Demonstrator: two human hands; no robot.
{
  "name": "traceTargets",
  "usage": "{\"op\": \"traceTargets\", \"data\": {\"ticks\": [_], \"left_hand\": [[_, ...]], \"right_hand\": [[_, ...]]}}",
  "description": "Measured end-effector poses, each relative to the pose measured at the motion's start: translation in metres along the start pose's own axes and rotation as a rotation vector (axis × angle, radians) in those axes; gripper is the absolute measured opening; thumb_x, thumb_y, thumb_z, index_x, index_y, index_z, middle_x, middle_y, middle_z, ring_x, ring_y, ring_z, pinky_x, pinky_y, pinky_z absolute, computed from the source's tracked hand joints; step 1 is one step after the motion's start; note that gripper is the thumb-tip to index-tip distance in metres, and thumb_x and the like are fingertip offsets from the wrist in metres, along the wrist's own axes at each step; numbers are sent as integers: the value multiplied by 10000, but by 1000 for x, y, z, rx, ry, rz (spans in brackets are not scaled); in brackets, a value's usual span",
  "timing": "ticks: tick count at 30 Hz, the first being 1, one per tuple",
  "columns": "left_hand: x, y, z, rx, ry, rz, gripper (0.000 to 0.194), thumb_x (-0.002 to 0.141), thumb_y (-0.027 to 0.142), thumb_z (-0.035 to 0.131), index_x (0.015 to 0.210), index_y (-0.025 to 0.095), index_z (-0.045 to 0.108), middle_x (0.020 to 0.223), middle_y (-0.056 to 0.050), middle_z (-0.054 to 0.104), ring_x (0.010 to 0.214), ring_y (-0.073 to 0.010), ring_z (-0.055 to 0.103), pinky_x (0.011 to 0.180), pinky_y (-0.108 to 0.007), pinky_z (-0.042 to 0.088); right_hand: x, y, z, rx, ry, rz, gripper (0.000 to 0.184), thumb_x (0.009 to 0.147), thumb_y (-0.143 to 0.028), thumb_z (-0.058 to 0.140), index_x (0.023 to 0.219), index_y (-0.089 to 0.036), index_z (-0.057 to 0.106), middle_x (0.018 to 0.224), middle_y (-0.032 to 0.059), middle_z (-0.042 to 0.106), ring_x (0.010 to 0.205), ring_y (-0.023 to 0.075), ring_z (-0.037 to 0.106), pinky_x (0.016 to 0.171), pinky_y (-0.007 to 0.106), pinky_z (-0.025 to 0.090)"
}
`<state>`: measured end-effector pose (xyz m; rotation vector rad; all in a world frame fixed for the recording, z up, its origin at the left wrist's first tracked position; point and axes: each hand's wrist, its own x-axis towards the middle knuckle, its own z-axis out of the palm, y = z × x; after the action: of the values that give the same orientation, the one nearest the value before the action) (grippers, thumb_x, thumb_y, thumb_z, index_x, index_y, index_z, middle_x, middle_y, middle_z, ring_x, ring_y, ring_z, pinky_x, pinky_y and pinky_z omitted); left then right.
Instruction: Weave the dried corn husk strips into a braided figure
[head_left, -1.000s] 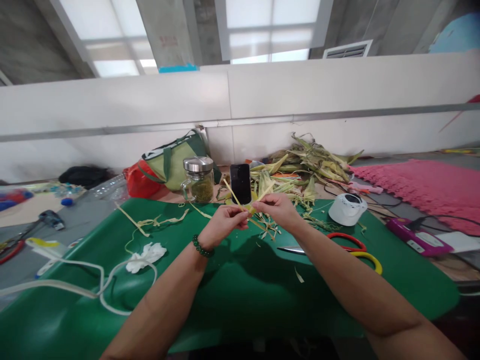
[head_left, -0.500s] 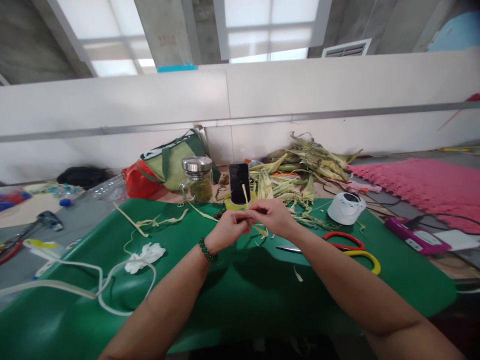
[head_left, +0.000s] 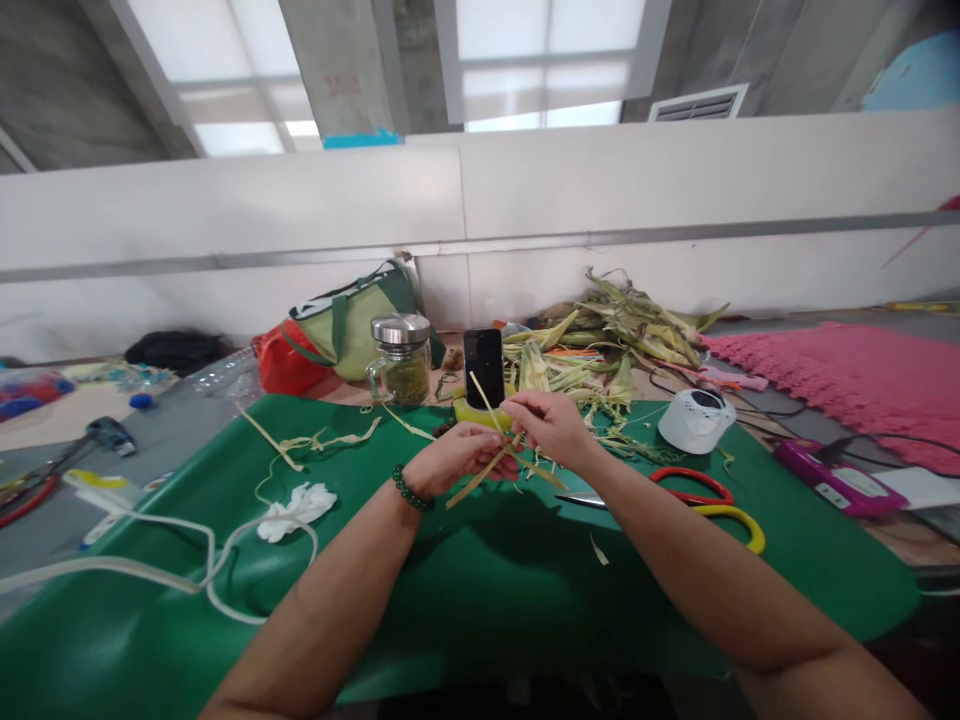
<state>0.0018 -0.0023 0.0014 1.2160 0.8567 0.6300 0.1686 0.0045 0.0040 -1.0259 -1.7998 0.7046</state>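
Pale strips of corn husk (head_left: 478, 478) cross each other between my two hands, above the green mat. My left hand (head_left: 461, 456), with a dark green bead bracelet at the wrist, is closed on the strips from the left. From the right, my right hand (head_left: 551, 425) pinches them near the crossing; its fingertips partly hide the spot. One strip end points up in front of a phone (head_left: 484, 368), which stands upright on a yellow-green base. Scissors (head_left: 682, 498) with one red and one yellow handle lie by my right forearm.
Corn husks (head_left: 626, 320) are heaped at the back right. A glass jar (head_left: 405, 375) with a metal lid stands at the back left beside a green bag (head_left: 352, 330). A white device (head_left: 696, 420), crumpled tissue (head_left: 300, 510), pale cable (head_left: 217, 585) and purple power strip (head_left: 836, 478) lie around.
My hands have moved slightly apart, and the right one has lifted a little. The husk strips now spread out in a cross, with ends showing to the lower left and lower right.
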Motion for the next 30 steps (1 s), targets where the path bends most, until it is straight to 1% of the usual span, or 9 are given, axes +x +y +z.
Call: {"op": "traceTargets", "data": {"ticks": [3,6,8,10,13,16,21,25,30], "left_hand": [[-1,3,-2,-67,7,3,343,607,403,724,766,100,697,661,-81,698,652,-179,656,693,-301,505],[-1,5,-3,-47,34,37,357,623,433,720,762,105,697,659,-76,695,652,-165,649,689,-287,503],[-2,6,-3,21,58,80,337,635,419,727,763,109,690,671,-69,695,651,-154,645,686,-278,499],[-2,5,-3,98,83,119,306,638,387,737,759,111,685,685,-67,700,657,-153,647,684,-275,498],[-2,4,-2,159,117,146,289,635,375,740,740,112,683,674,-67,703,667,-169,656,689,-290,508],[-2,4,-1,160,137,156,313,626,404,739,736,116,684,662,-68,706,657,-176,662,673,-288,512],[-6,9,0,33,51,82,456,666,527,664,823,100,708,756,-119,724,716,-195,678,689,-288,513],[-8,13,1,-9,33,65,441,630,490,708,824,95,717,765,-130,726,737,-203,683,723,-294,515],[-8,11,0,34,37,61,427,605,465,740,841,110,716,776,-117,730,746,-199,684,712,-282,507]], "right_hand": [[1,-2,-12,-91,94,-46,456,834,-454,459,501,-153,539,409,-26,436,400,75,401,445,215,319],[3,-1,-19,-202,46,7,534,839,-492,445,437,-148,520,375,-20,409,396,75,393,445,220,300],[5,1,-17,-240,-23,40,509,817,-490,482,447,-146,531,389,-16,439,405,77,401,437,217,290],[5,3,-12,-188,-63,44,437,784,-464,532,484,-146,544,422,-16,478,415,76,406,426,211,289],[3,4,-3,-16,-57,50,341,749,-418,571,538,-151,551,454,-21,506,401,70,405,409,204,307],[3,3,-1,64,-26,93,343,736,-427,584,532,-155,539,447,-21,502,368,65,395,386,204,313],[5,3,-6,68,-74,80,367,757,-465,558,563,-153,543,523,-2,563,393,68,443,405,200,345],[6,4,-6,56,-87,41,349,784,-443,534,593,-152,564,553,7,586,421,71,452,414,193,354],[4,4,-3,74,-110,9,316,805,-406,516,627,-155,586,561,4,592,443,74,452,429,189,362]]}}
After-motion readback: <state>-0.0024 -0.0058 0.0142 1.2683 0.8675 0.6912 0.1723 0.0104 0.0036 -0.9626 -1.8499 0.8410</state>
